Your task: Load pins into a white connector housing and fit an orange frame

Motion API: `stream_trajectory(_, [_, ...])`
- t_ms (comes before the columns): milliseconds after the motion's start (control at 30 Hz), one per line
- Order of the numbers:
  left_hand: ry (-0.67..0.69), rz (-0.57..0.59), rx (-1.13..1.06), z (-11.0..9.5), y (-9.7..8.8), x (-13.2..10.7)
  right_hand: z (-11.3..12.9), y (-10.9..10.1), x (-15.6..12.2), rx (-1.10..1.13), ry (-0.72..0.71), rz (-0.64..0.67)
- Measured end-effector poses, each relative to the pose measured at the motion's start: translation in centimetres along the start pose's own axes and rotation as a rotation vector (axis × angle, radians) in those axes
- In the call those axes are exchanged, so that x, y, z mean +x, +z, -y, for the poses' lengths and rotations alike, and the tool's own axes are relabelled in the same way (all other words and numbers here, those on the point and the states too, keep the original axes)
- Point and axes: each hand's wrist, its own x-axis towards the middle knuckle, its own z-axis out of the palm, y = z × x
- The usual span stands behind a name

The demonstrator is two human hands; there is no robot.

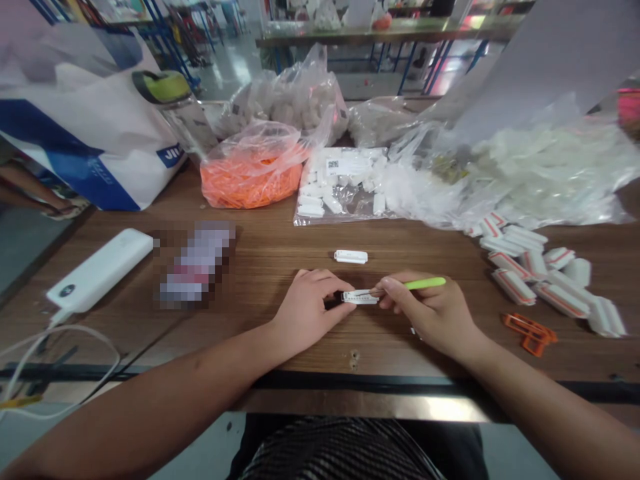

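Observation:
My left hand (pixel 311 308) pinches the left end of a small white plastic housing (pixel 367 300) between thumb and fingers, low over the table. A row of small dark marks or slots shows along its face. In my right hand (pixel 434 313) is a slim pen-like tool with a lime-green handle (pixel 425 283); its thin tip reaches the housing's upper face. The tool's exact kind is too small to tell. Just beyond, a second white plastic housing (pixel 351 257) lies on the brown wooden table (pixel 270 247). A tiny white bit (pixel 413 331) lies beside my right hand.
Several white pieces with orange strips (pixel 537 270) are heaped at right, near orange frames (pixel 531 333). Behind stand bags of orange parts (pixel 253 177), white parts (pixel 340 190) and translucent parts (pixel 545 167). A power bank (pixel 103 270), blurred-out object (pixel 197 263) and bottle (pixel 185 117) are left.

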Motion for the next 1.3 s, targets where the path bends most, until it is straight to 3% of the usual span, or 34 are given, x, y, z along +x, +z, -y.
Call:
stream_trajectory(200, [0.002, -0.009, -0.018, 0.01, 0.12, -0.09, 0.41, -0.17, -0.31, -0.092, -0.127, 0.033])
stream_trajectory(400, [0.004, -0.013, -0.007, -0.05, 0.08, -0.02, 0.65, 0.16, -0.42, -0.039, -0.052, -0.043])
stream_trajectory(900, [-0.006, -0.01, -0.009, 0.0, 0.08, -0.03, 0.25, 0.3, -0.06, 0.01, -0.075, 0.004])
stream_trajectory(1167, [0.0, -0.009, -0.006, -0.01, 0.07, 0.01, -0.04, 0.72, 0.29, 0.144, 0.138, -0.022])
stream_trajectory(1300, [-0.006, 0.001, -0.006, 0.02, 0.07, 0.03, -0.06, 0.79, 0.38, 0.155, 0.138, -0.026])
